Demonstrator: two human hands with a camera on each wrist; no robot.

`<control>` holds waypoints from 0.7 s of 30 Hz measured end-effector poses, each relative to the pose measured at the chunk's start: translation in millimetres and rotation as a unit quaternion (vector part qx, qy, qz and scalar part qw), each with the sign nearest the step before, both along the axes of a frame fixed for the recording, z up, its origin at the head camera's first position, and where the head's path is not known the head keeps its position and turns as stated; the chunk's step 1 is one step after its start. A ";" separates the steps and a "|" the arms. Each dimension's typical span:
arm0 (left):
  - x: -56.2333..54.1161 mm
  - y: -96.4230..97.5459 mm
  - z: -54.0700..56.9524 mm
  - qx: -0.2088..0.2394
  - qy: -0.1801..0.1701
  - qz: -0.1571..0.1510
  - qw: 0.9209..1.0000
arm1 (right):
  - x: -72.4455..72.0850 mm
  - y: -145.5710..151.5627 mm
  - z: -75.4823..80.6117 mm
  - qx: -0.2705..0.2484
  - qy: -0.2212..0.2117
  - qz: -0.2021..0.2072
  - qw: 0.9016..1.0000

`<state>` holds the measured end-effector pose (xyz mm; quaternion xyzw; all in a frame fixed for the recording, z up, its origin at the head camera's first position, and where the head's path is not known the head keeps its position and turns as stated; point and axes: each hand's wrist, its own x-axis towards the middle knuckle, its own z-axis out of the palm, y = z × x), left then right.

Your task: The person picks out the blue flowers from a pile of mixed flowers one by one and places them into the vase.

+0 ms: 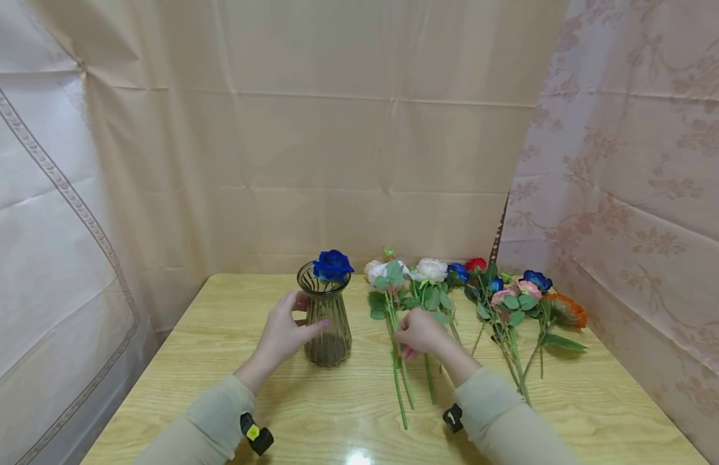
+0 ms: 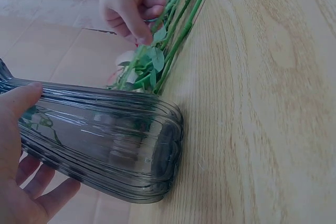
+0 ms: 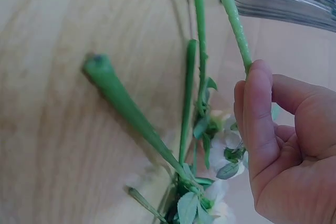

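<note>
A ribbed smoky glass vase [image 1: 328, 326] stands upright on the table, with one blue rose [image 1: 333, 265] at its mouth. My left hand [image 1: 286, 329] holds the vase from its left side, thumb in front and fingers round the back, as the left wrist view shows. To the right, my right hand [image 1: 422, 332] pinches a green flower stem [image 3: 233, 19] between thumb and fingers. White flowers [image 1: 388, 271] with green leaves lie at the upper end of these stems. Which bloom belongs to the pinched stem I cannot tell.
Further right on the wooden table [image 1: 179, 361] lie a white flower [image 1: 432, 270], a red flower [image 1: 475, 263], blue roses [image 1: 537, 279], pink flowers [image 1: 529, 289] and an orange flower [image 1: 568, 311]. A beige curtain [image 1: 313, 142] hangs behind the table.
</note>
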<state>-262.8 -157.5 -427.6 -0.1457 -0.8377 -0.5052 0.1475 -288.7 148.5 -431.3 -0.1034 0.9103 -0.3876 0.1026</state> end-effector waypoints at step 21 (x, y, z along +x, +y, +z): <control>0.5 -0.6 0.2 -0.001 0.000 -0.003 1.000 | 2.3 -7.9 -7.5 0.010 -0.039 0.018 0.999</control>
